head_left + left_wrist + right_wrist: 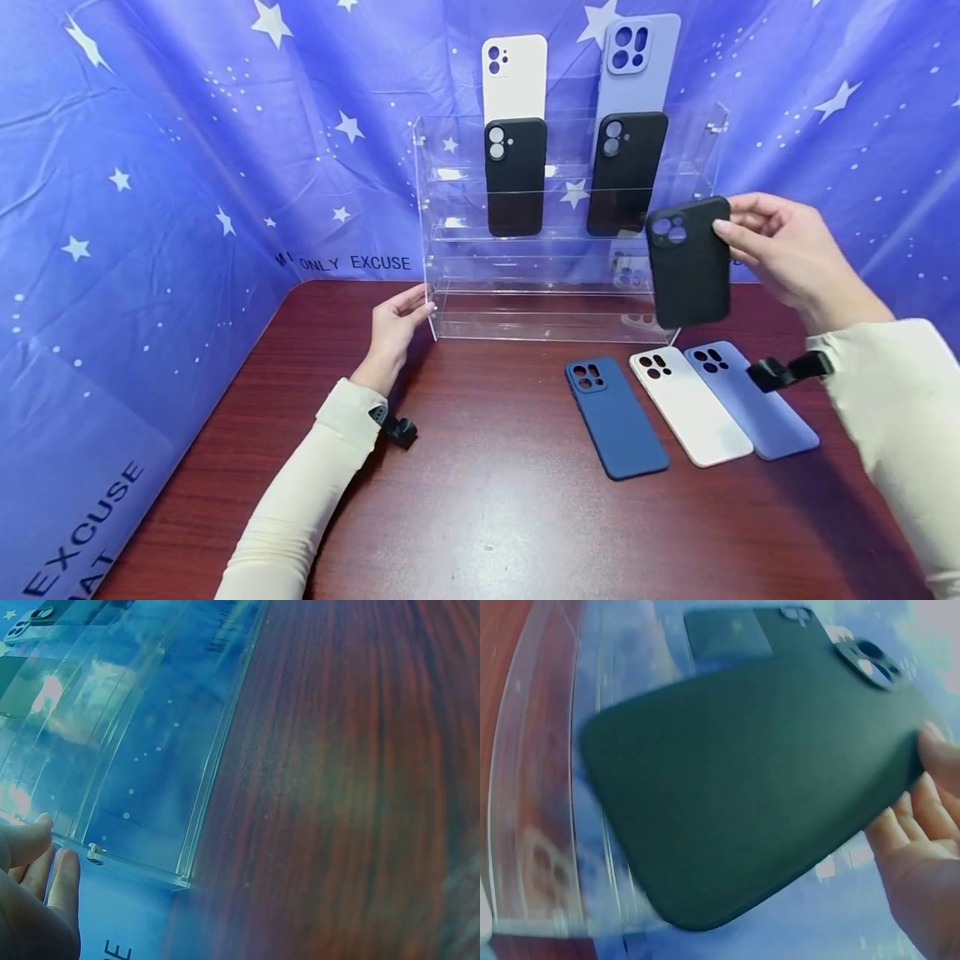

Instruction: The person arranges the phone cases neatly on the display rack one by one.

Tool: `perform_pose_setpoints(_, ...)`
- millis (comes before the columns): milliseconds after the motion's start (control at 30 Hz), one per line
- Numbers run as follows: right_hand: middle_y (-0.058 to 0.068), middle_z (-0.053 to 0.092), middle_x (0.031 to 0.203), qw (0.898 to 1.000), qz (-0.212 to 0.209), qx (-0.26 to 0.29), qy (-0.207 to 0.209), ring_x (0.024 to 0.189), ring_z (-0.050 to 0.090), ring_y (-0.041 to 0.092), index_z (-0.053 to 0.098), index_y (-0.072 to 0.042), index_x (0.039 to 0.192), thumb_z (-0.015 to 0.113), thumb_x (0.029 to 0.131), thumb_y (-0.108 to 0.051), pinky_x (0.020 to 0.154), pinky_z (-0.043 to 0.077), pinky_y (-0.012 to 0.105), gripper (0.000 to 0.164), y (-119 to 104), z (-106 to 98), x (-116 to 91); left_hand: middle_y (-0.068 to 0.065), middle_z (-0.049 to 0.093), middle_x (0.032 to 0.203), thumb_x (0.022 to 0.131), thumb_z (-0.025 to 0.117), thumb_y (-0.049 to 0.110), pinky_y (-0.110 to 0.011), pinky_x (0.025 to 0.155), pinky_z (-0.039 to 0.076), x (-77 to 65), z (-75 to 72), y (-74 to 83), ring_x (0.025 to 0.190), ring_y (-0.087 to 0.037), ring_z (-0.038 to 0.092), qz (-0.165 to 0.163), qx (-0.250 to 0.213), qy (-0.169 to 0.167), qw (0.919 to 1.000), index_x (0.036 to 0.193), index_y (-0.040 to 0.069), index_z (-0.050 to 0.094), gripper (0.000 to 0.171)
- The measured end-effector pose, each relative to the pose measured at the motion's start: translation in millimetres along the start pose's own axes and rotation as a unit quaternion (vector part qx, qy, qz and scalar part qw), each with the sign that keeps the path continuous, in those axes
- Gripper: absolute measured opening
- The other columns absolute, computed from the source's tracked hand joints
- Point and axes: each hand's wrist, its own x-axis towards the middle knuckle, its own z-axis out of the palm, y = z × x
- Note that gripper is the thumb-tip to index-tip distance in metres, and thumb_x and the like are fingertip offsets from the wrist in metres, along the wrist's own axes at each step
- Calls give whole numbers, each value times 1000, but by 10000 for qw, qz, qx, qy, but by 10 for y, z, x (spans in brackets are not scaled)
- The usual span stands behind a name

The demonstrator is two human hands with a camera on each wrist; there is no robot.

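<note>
By its right edge, my right hand [787,250] holds a black phone case [692,265] upright, the thumb on its back face. The case hangs in front of the lower right end of a clear acrylic display stand [555,327]; in the right wrist view the black case [757,787] fills the middle. At the stand's lower left side, my left hand [393,329] grips the edge of the side panel between thumb and fingers. The left wrist view has the left hand [37,892] at that stand's corner [180,881]. Two black cases [516,179] [628,173] stand on its shelf.
Behind them on the top tier stand a white case [517,79] and a lavender case [648,67]. A dark blue case [618,421], a white case [697,412] and a blue-violet case [765,408] lie on the table [450,500]. A starry curtain [187,167] hangs behind.
</note>
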Motion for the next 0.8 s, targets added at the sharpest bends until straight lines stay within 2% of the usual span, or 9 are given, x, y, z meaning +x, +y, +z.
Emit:
perform_pose_setpoints(100, 11, 69, 78, 9982, -321, 476, 168, 69, 66, 14, 65, 5, 94, 58, 84, 15, 64, 57, 23, 16, 36, 252, 104, -26, 59, 118, 80, 65, -13, -16, 79, 53, 0, 4, 3, 91, -13, 67, -18, 3, -6, 10000, 118, -7, 61, 39)
perform_pose_setpoints(133, 11, 69, 77, 9973, -394, 576, 246, 68, 66, 15, 65, 5, 94, 60, 83, 14, 64, 58, 23, 14, 47, 327, 140, -26, 59, 118, 80, 65, -13, -16, 79, 53, 1, 5, 2, 91, -12, 67, -16, 8, -12, 10000, 119, -7, 61, 39)
perform_pose_setpoints(300, 13, 67, 75, 9904, -714, 1026, 584, 66, 65, 18, 62, 7, 91, 62, 82, 14, 62, 58, 25, 11, 86, 650, 346, -25, 60, 117, 81, 64, -12, -16, 79, 53, -3, 4, -6, 106, -30, 62, -9, 4, -32, 10000, 119, -7, 61, 38)
perform_pose_setpoints(367, 13, 67, 74, 9878, -819, 1133, 689, 65, 65, 18, 61, 7, 90, 61, 82, 15, 60, 57, 25, 11, 106, 760, 436, -26, 59, 118, 81, 64, -12, -15, 78, 53, 0, 1, -10, 107, -32, 61, -8, 9, -30, 10000, 119, -8, 60, 39)
perform_pose_setpoints(500, 9, 65, 70, 9859, -1064, 888, 941, 57, 59, 13, 61, 3, 88, 58, 84, 15, 49, 49, 17, 13, 210, 972, 626, -30, 57, 118, 81, 63, -13, -15, 77, 53, 2, 5, 3, 94, -18, 67, 14, 21, -22, 10000, 120, -9, 58, 39)
perform_pose_setpoints(567, 7, 63, 68, 9847, -1173, 758, 1041, 53, 53, 10, 60, 0, 87, 57, 84, 15, 43, 41, 15, 15, 286, 1070, 716, -31, 56, 119, 81, 63, -14, -16, 77, 54, 2, 4, 6, 91, -14, 67, 33, 17, -3, 10000, 120, -10, 58, 39)
perform_pose_setpoints(700, 5, 61, 68, 9810, -1383, 653, 1189, 54, 50, 9, 60, -3, 87, 57, 85, 14, 42, 36, 15, 18, 437, 1240, 862, -31, 55, 119, 81, 62, -14, -16, 78, 53, 2, 1, 4, 91, -14, 67, 35, 89, 39, 9999, 120, -10, 58, 39)
perform_pose_setpoints(800, 3, 61, 70, 9794, -1538, 384, 1251, 58, 52, 9, 60, -5, 88, 57, 86, 13, 47, 39, 15, 18, 541, 1338, 926, -30, 56, 119, 81, 63, -13, -15, 78, 53, -6, 7, 5, 85, -6, 66, 52, 163, 61, 9998, 119, -10, 59, 38)
